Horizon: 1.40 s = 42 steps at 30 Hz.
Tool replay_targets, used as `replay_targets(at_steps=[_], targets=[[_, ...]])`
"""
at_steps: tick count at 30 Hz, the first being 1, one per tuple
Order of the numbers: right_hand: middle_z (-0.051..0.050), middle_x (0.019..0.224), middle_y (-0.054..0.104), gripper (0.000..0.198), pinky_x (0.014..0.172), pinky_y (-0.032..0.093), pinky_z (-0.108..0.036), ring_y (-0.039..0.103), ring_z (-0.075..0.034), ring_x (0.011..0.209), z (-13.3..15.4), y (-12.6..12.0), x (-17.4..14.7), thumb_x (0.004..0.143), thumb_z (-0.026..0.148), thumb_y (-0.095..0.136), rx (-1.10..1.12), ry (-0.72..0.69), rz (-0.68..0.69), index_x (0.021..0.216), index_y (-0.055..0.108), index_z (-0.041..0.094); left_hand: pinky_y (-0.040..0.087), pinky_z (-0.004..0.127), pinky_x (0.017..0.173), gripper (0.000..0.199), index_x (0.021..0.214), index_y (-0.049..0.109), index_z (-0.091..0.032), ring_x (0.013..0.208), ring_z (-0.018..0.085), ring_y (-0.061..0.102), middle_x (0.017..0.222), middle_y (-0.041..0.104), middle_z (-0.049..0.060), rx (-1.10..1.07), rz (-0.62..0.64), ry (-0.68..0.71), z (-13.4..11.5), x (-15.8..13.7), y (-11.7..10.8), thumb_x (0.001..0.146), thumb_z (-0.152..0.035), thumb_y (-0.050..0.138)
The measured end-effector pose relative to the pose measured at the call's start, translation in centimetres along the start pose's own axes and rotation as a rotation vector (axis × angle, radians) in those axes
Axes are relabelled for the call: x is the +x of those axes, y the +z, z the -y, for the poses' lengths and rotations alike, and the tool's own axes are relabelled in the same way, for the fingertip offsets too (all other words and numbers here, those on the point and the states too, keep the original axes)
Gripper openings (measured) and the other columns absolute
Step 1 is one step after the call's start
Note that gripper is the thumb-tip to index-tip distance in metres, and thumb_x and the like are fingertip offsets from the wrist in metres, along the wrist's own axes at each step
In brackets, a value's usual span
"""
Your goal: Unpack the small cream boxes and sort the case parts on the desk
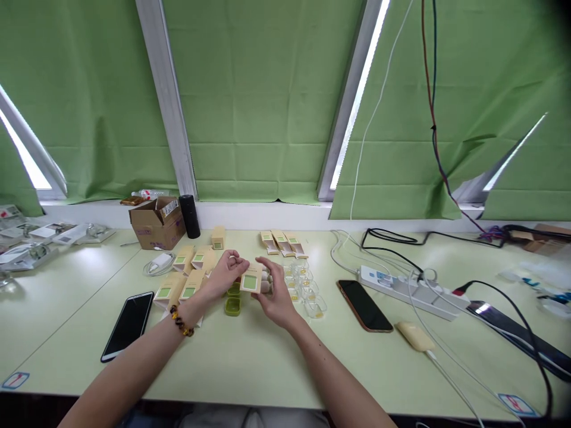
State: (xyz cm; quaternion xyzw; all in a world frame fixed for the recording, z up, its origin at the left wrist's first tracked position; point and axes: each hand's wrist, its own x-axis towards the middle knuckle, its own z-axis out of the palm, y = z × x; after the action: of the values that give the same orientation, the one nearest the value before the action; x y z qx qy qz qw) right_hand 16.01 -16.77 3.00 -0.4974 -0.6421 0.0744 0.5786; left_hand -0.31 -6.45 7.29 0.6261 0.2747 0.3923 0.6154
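Between my hands is a small tan cardboard box [251,280] with a green square on its front. My right hand [277,297] grips its right side, thumb below and index finger above. Greyish rounded shapes show behind the box; I cannot make out what they are. My left hand [225,276], wearing a beaded bracelet [181,323], has its fingertips pinched together at the box's upper left edge. Directly below lies an olive-green plastic case [232,306]. Similar tan boxes [188,291] lie left of my left hand, and clear plastic cases [307,288] sit beyond my right hand.
Phones lie at left [129,324] and right [364,305]. A white power strip [413,291] with loose cables and a cream-coloured charger [414,336] are at right. More tan boxes [283,242], an open carton [158,224] and a black cylinder [190,217] stand at the back.
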Motion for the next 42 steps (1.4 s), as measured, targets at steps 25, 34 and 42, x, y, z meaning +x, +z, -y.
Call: replay_targets(at_steps=[25,34,42], targets=[[-0.016,0.142,0.05,0.067,0.108,0.05,-0.053,0.054,-0.033,0.13,0.4,0.6,-1.0,0.086,0.027,0.066,0.043,-0.092,-0.122,0.147,0.039,0.025,0.048,0.054,0.101,0.044,0.135,0.049,-0.024,0.12,0.033,0.056,0.121,0.066,0.014,0.88,-0.196,0.94,3.6,-5.1,0.1,0.093,-0.02,0.058],[-0.017,0.136,0.049,0.077,0.109,0.049,-0.055,0.054,-0.034,0.127,0.1,0.8,-1.3,0.085,0.032,0.071,0.027,-0.125,-0.236,0.151,0.031,0.024,0.047,0.052,0.095,0.023,0.117,0.062,-0.023,0.111,0.031,0.057,0.108,0.071,0.011,0.885,-0.251,0.822,3.6,-4.9,-0.1,0.098,-0.022,0.05],[-0.016,0.136,0.056,0.079,0.103,0.047,-0.06,0.055,-0.038,0.129,0.0,1.0,-1.2,0.086,0.026,0.071,-0.244,-0.34,-0.236,0.153,0.028,0.029,0.05,0.052,0.101,0.036,0.133,0.054,-0.023,0.118,0.031,0.058,0.117,0.067,0.013,0.772,-0.17,0.714,3.8,-5.3,0.7,0.098,-0.028,0.056]])
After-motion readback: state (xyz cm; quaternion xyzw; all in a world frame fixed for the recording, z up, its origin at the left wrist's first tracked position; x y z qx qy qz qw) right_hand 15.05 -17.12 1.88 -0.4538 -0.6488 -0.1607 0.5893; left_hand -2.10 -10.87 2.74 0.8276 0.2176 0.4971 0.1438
